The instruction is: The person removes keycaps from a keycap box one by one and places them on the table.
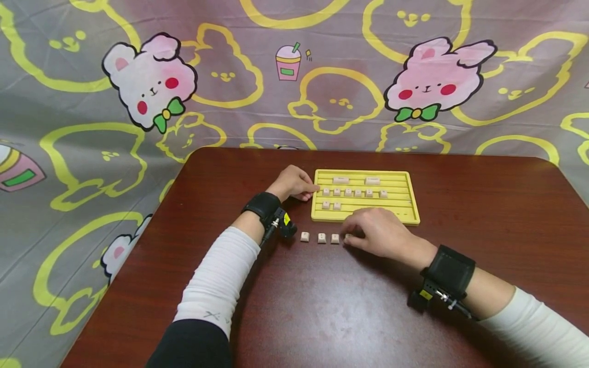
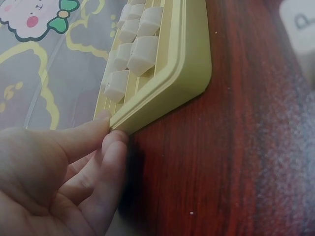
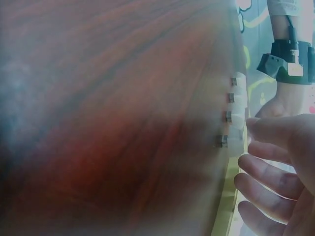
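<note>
My left hand pinches the left rim of a shallow yellow tray between thumb and fingers, seen close up in the left wrist view. Cream keycaps stand on the ridged rows inside it. In front of the tray, several loose keycaps lie in a line on the table, among them one at the left end and one nearer the middle. Over the right end of that line is my right hand, its fingers loosely bent and apart. Its thumb and forefinger tips are right at the last keycap.
The dark red-brown wooden table runs back to a patterned cloth with cartoon rabbits. Inside the tray, two wider keycaps occupy the back row. Part of the tray's front edge lies behind my right hand in the head view.
</note>
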The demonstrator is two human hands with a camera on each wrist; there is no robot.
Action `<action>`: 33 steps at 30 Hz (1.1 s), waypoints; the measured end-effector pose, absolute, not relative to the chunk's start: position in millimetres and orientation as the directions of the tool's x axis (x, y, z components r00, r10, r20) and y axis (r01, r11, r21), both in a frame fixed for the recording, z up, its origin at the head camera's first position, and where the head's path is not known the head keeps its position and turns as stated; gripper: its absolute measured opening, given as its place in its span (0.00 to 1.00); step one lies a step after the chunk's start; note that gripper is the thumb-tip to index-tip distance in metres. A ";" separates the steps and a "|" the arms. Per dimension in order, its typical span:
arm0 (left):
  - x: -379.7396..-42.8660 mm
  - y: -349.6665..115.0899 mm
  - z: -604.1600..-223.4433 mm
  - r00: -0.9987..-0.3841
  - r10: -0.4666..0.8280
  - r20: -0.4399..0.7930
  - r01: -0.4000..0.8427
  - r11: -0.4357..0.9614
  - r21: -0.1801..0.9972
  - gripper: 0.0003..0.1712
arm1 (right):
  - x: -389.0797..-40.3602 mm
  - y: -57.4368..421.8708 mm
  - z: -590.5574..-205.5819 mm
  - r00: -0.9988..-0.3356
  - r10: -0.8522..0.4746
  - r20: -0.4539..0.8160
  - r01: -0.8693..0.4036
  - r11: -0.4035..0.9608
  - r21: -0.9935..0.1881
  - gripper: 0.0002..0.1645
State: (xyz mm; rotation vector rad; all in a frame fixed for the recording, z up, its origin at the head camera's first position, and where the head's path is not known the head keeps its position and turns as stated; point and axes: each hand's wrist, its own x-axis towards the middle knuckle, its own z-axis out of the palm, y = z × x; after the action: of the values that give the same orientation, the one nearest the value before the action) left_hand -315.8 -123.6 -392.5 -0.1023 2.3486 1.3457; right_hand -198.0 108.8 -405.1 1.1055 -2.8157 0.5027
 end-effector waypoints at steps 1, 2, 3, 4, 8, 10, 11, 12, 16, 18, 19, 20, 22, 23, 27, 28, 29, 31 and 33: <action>-316.1 -123.6 -392.4 -0.905 0.145 -0.400 -0.272 0.525 0.806 0.10 | -198.8 108.8 -403.9 -0.739 -0.648 0.183 -0.672 0.688 -0.275 0.05; -316.4 -123.7 -392.4 -0.905 0.144 -0.400 -0.274 0.523 0.807 0.10 | -199.7 108.8 -402.5 -0.739 -0.649 0.180 -0.671 0.688 -0.277 0.05; -316.8 -123.6 -392.5 -0.905 0.142 -0.400 -0.275 0.522 0.807 0.09 | -200.7 108.9 -401.3 -0.740 -0.649 0.178 -0.670 0.689 -0.276 0.05; -317.0 -123.5 -392.5 -0.906 0.141 -0.400 -0.276 0.520 0.808 0.09 | -201.9 109.1 -400.4 -0.741 -0.648 0.177 -0.670 0.691 -0.273 0.06; -317.3 -122.8 -393.7 -0.906 0.132 -0.402 -0.283 0.517 0.808 0.08 | -206.4 110.2 -396.8 -0.747 -0.642 0.176 -0.664 0.701 -0.260 0.07; -316.9 -122.5 -394.2 -0.907 0.126 -0.401 -0.285 0.519 0.806 0.08 | -209.5 110.9 -395.3 -0.751 -0.636 0.179 -0.659 0.707 -0.257 0.09; -316.8 -122.4 -394.5 -0.908 0.122 -0.400 -0.285 0.520 0.806 0.08 | -211.1 111.1 -394.5 -0.755 -0.631 0.179 -0.655 0.709 -0.263 0.10; -316.9 -122.2 -394.6 -0.909 0.119 -0.399 -0.285 0.521 0.804 0.08 | -212.7 111.3 -393.5 -0.757 -0.628 0.179 -0.652 0.710 -0.267 0.11; -316.6 -122.5 -394.5 -0.911 0.117 -0.395 -0.280 0.526 0.803 0.08 | -219.7 111.8 -390.2 -0.766 -0.618 0.179 -0.641 0.714 -0.281 0.13; -316.8 -122.6 -394.4 -0.910 0.121 -0.396 -0.281 0.524 0.804 0.08 | -222.7 111.4 -388.5 -0.768 -0.615 0.178 -0.639 0.716 -0.281 0.14; -316.9 -122.8 -394.4 -0.910 0.123 -0.396 -0.280 0.522 0.805 0.08 | -224.1 111.0 -387.8 -0.771 -0.612 0.176 -0.635 0.720 -0.280 0.14; -317.0 -122.9 -394.5 -0.910 0.125 -0.396 -0.280 0.522 0.806 0.08 | -225.7 110.4 -387.3 -0.771 -0.612 0.177 -0.635 0.720 -0.280 0.14; -317.2 -123.0 -394.5 -0.909 0.126 -0.397 -0.280 0.522 0.806 0.08 | -229.0 109.2 -387.2 -0.769 -0.613 0.184 -0.639 0.719 -0.274 0.14; -317.2 -123.0 -394.5 -0.910 0.125 -0.396 -0.279 0.522 0.806 0.08 | -230.8 108.6 -387.7 -0.767 -0.614 0.187 -0.641 0.719 -0.270 0.14; -317.1 -122.9 -394.6 -0.910 0.122 -0.395 -0.280 0.523 0.805 0.08 | -237.9 106.1 -389.8 -0.759 -0.617 0.206 -0.650 0.714 -0.260 0.14; -317.0 -122.8 -394.7 -0.911 0.123 -0.395 -0.279 0.523 0.806 0.08 | -239.3 105.7 -390.0 -0.758 -0.619 0.209 -0.653 0.712 -0.259 0.15; -316.9 -122.6 -394.5 -0.911 0.123 -0.393 -0.277 0.523 0.806 0.09 | -241.1 105.3 -390.5 -0.756 -0.620 0.209 -0.655 0.711 -0.256 0.15; -316.6 -122.4 -394.5 -0.912 0.126 -0.391 -0.275 0.520 0.809 0.09 | -243.9 104.6 -391.1 -0.755 -0.621 0.209 -0.655 0.711 -0.254 0.16; -316.1 -122.3 -394.3 -0.913 0.127 -0.389 -0.271 0.523 0.808 0.09 | -246.3 104.0 -391.6 -0.758 -0.619 0.203 -0.652 0.716 -0.251 0.17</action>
State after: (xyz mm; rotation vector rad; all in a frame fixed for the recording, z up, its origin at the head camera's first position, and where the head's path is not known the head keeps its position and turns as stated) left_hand -316.1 -122.3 -394.3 -0.1189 2.3660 1.3560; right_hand -246.3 104.0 -391.6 1.0448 -2.8122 0.4722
